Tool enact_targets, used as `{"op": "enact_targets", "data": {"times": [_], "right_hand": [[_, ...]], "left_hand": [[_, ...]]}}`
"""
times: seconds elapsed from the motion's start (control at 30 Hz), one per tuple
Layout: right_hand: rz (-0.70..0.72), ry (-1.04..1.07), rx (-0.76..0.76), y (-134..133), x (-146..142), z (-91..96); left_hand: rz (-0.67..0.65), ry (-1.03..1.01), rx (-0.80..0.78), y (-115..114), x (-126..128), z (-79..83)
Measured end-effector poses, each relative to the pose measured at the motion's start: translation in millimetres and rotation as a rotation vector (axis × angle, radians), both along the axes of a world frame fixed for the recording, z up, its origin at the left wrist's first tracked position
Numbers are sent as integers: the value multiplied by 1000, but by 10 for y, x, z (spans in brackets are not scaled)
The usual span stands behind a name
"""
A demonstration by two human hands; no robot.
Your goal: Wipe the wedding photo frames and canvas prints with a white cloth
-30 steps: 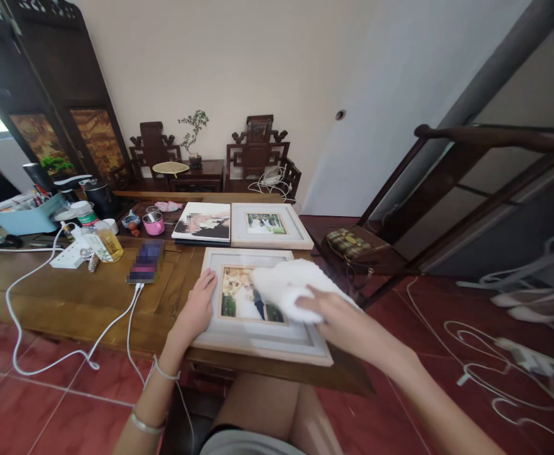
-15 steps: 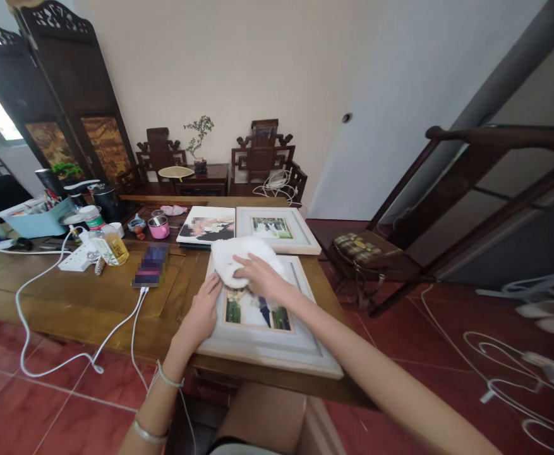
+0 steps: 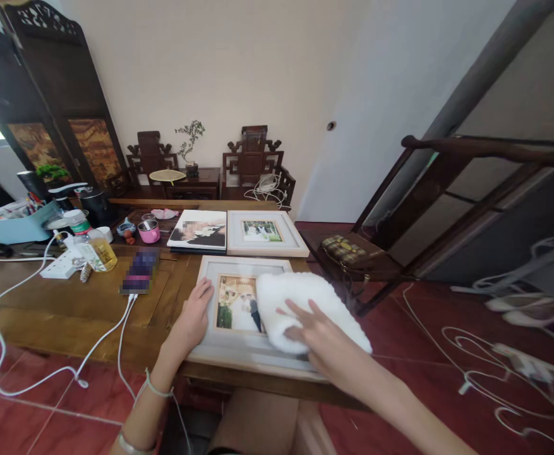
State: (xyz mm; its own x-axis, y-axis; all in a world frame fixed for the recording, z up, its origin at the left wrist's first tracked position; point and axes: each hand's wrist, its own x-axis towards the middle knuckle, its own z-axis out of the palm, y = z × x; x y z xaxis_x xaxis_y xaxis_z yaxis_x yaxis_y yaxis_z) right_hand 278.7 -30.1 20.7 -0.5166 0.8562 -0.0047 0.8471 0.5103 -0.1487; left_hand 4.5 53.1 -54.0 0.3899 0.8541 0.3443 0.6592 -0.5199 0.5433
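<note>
A light-rimmed picture frame point(image 3: 248, 355) with a wedding photo lies flat at the table's near edge. My left hand point(image 3: 195, 316) is closed over the frame's left edge, its fingertips on the upper left border. On the right half of the frame rests a fluffy white cloth point(image 3: 321, 294), hanging past the frame's right side and covering part of the photo. My right hand point(image 3: 317, 335) presses on this cloth and grips it, with some fingers stretched out on top and others curled into the pile.
Behind lie a second picture frame point(image 3: 300, 240) and a photo album point(image 3: 198, 229). To the left are a phone point(image 3: 138, 272) with charging cables, a power strip point(image 3: 61, 264), a bottle point(image 3: 101, 253) and a pink cup point(image 3: 149, 232). A wooden chair point(image 3: 376, 259) holding a plaid bag stands right.
My right hand has swept the white cloth from the frame's upper left to its right side, uncovering the photo's left part. My left hand remains at the left edge.
</note>
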Motion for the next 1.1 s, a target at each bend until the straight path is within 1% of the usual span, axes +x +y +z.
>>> {"op": "enact_targets", "data": {"times": [0.07, 0.1, 0.17, 0.23, 0.33, 0.4, 0.47, 0.5, 0.53, 0.6, 0.77, 0.87, 0.97, 1.03, 1.1], "right_hand": [[42, 29, -75, -226, -35, 57], [43, 46, -88, -285, -26, 76], [6, 70, -61, -269, 29, 74], [-56, 73, 17, -89, 101, 18], [-116, 60, 170, 342, 160, -120], [-133, 53, 251, 602, 141, -203], [-148, 41, 290, 752, 85, -254], [-151, 35, 295, 774, 51, -266], [-147, 30, 293, 759, 18, -270], [-113, 26, 271, 635, -38, -263], [2, 59, 163, 120, -65, -222], [34, 89, 151, -61, -47, -217], [27, 121, 193, -57, -32, -228], [-12, 134, 235, 54, -19, -228], [-77, 141, 291, 246, -8, -212]], "left_hand": [[-8, 8, -4, -3, -9, 4], [-11, 14, -3, -4, -15, 6], [-19, 22, 4, -4, -25, 14], [-32, 22, 9, 1, -35, 28], [-50, 38, 13, 9, -44, 60], [-58, 65, 16, 8, -46, 81], [-55, 77, 25, 2, -46, 93], [-53, 76, 31, -1, -46, 97], [-52, 70, 39, -4, -48, 98], [-58, 55, 54, -2, -53, 101], [-84, 39, 86, 25, -79, 128], [-74, 49, 87, 24, -95, 146], [-70, 56, 64, 10, -109, 151], [-72, 58, 55, 2, -118, 147], [-72, 69, 58, 2, -125, 138]]}}
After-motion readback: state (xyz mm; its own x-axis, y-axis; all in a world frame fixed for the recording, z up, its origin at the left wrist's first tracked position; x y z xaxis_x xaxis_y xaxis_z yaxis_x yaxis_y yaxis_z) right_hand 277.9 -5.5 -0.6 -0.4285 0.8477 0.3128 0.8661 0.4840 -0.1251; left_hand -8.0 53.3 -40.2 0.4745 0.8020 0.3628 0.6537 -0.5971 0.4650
